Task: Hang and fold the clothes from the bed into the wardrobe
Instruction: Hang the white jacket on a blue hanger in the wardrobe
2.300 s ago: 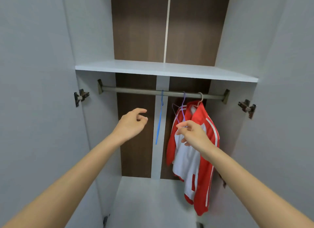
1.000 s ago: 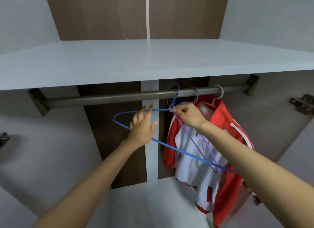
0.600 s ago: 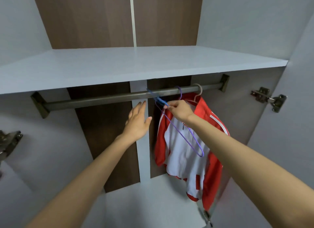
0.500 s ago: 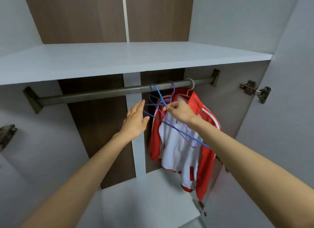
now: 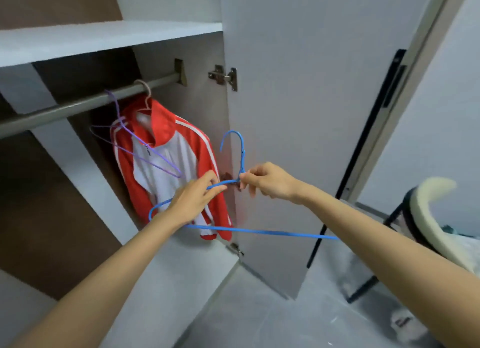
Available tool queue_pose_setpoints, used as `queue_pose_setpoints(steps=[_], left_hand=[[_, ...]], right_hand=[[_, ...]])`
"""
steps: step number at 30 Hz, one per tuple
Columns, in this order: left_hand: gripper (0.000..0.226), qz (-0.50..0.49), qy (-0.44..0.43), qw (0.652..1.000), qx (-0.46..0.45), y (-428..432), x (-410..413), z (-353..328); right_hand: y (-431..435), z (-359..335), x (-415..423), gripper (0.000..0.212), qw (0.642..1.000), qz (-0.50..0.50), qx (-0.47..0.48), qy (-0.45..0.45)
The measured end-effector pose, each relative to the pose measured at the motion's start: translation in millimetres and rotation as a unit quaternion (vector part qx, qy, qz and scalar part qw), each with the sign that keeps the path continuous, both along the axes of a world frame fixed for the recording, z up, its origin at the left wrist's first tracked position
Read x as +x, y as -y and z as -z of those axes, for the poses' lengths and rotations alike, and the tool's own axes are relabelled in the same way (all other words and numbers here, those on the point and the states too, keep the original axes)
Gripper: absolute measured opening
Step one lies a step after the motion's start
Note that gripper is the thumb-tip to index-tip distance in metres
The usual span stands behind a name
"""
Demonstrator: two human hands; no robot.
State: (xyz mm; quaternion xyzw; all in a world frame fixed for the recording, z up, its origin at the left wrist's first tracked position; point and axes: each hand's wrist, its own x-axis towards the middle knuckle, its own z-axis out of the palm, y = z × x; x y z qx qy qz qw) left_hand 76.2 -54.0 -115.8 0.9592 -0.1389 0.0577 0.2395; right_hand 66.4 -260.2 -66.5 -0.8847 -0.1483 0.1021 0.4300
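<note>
Your right hand point(image 5: 270, 181) is closed in a narrow pinch. The thumb and the first fingers hold the blue hanger point(image 5: 259, 232) at its neck, just under the hook, and the other fingers are curled below. Your left hand point(image 5: 193, 201) is more open, with the fingers nearly straight. The sloping wire of the same hanger runs between its thumb and its fingers, so this hand holds the wire lightly.

The blue hanger is free of the rail point(image 5: 78, 106). It is lower than the rail and to the right of its end, in front of the open wardrobe door point(image 5: 285, 114). Its hook points up and touches nothing, and its long bottom wire passes behind both of your forearms.

On the rail itself, near the right end, hangs the red and white jacket point(image 5: 181, 150) on a pale hanger. Just left of it on the rail hangs a purple hanger point(image 5: 145, 154) with nothing on it, lying partly across the front of the jacket.

Half a second ago the hook of the blue hanger was over the rail, beside the purple one. Your right hand already pinched it, but your left hand was open beside it and not holding it. Now the hanger is off the rail and both hands have it.
</note>
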Motion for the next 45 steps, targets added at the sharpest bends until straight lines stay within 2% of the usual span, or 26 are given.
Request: queue_pose_setpoints(steps=[4,6,7,15,17,20,22,27,30,33,35,38,45], left_hand=[[0.023,0.152,-0.073,0.983,-0.072,85,-6,10],[0.012,0.213,-0.12,0.967,-0.071,131,-16,18],[0.015,0.236,-0.135,0.96,-0.068,155,-23,23],[0.029,0.324,-0.228,0.917,-0.046,356,-93,66],[0.026,0.35,-0.247,0.903,-0.037,407,-108,73],[0.02,0.387,-0.281,0.878,-0.027,478,-129,83],[0.017,0.403,-0.301,0.864,-0.032,525,-143,87],[0.022,0.374,-0.4,0.837,-0.009,628,-140,103],[0.018,0.344,-0.379,0.859,-0.001,677,-120,128],[0.044,0.326,-0.328,0.886,-0.01,727,-98,147],[0.05,0.315,-0.34,0.886,-0.028,761,-80,155],[0.048,0.292,-0.392,0.872,-0.027,810,-47,177],[0.048,0.204,-0.475,0.856,-0.026,896,8,217]], right_hand=[[89,23,-44,0.026,0.996,0.072,0.009,-0.046],[133,36,-68,0.029,0.994,0.089,0.029,-0.065],[156,42,-81,0.029,0.992,0.099,0.04,-0.075],[344,89,-177,0.033,0.974,0.183,0.02,-0.135],[390,99,-203,0.027,0.968,0.207,0.025,-0.136],[449,109,-242,0.013,0.955,0.254,0.09,-0.12],[486,115,-263,0.013,0.946,0.292,0.09,-0.111],[582,136,-282,0.014,0.902,0.421,0.021,-0.091],[630,149,-277,0.015,0.875,0.474,-0.003,-0.099],[676,164,-263,0.018,0.838,0.534,-0.041,-0.106],[707,177,-247,0.019,0.81,0.571,-0.06,-0.114],[751,192,-222,0.022,0.776,0.615,-0.065,-0.125],[823,211,-164,0.031,0.746,0.643,-0.084,-0.154]])
